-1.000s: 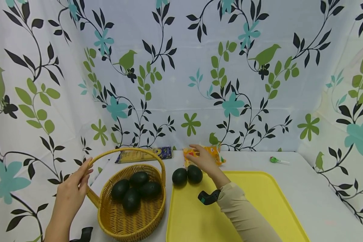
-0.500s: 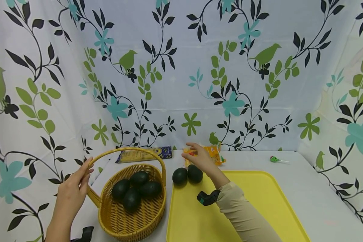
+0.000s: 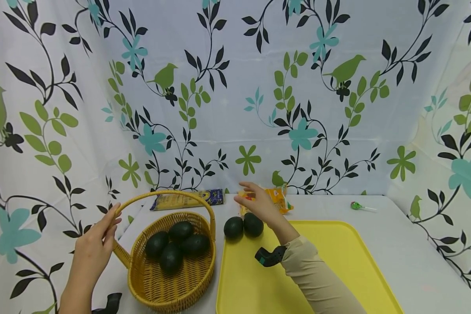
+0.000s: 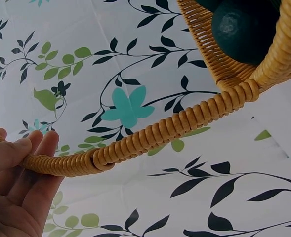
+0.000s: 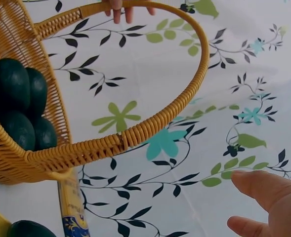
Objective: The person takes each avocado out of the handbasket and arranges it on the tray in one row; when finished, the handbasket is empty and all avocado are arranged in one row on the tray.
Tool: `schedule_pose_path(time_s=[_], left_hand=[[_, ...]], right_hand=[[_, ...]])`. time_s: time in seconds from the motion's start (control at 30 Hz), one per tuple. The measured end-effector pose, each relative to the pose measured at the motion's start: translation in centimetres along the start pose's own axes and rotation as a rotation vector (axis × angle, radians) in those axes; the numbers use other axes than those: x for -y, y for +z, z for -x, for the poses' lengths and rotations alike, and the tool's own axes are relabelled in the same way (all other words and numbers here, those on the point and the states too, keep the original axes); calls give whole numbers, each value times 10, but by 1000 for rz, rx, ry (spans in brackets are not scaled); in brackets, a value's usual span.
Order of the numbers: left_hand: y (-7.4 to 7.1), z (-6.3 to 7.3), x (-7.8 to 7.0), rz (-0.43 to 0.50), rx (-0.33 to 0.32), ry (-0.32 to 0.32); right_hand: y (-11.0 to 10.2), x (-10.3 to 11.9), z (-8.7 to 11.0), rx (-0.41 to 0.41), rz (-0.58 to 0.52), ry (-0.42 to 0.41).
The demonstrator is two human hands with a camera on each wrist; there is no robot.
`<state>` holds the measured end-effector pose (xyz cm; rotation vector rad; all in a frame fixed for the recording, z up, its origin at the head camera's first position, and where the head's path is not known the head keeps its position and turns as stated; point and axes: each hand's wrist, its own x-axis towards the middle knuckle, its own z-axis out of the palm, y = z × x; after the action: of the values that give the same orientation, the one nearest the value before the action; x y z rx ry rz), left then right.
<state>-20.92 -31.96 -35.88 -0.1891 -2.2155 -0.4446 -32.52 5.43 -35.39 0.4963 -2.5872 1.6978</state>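
Observation:
My left hand (image 3: pixel 96 244) holds the handle (image 4: pixel 155 138) of a yellow wicker basket (image 3: pixel 172 288) at its left side, thumb on one side and fingers on the other. Inside the basket lie several dark green avocados (image 3: pixel 170 258). My right hand (image 3: pixel 261 205), its fingers apart and holding nothing, hovers over the far left part of the yellow tray (image 3: pixel 298 270). Two more avocados (image 3: pixel 253 225) sit side by side at that tray's far left corner, just below the hand. In the right wrist view the thumb and a finger of the right hand (image 5: pixel 278 205) show, apart from everything.
Behind the right hand lies an orange snack bag (image 3: pixel 278 200), partly hidden. A long blue and yellow packet (image 3: pixel 188 199) is behind the basket. A green lollipop (image 3: pixel 362 207) lies at the far right. A patterned curtain (image 3: pixel 235 109) hangs behind the white table.
My right hand has risen slightly and shifted a little to the left. The left hand, basket and avocados stay where they were.

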Motion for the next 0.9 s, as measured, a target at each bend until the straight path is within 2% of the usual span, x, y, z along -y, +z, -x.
schedule_pose_path(time_s=[0.2,0.47,0.9], left_hand=[[0,0,0,-3,10,-7],[0,0,0,-3,7,-11],[0,-1,-2,-2,11,-16]], right_hand=[[2,10,3,9,5,-41],[9,33,11,39,16,-148],[27,67,27,170,-16,-295]])
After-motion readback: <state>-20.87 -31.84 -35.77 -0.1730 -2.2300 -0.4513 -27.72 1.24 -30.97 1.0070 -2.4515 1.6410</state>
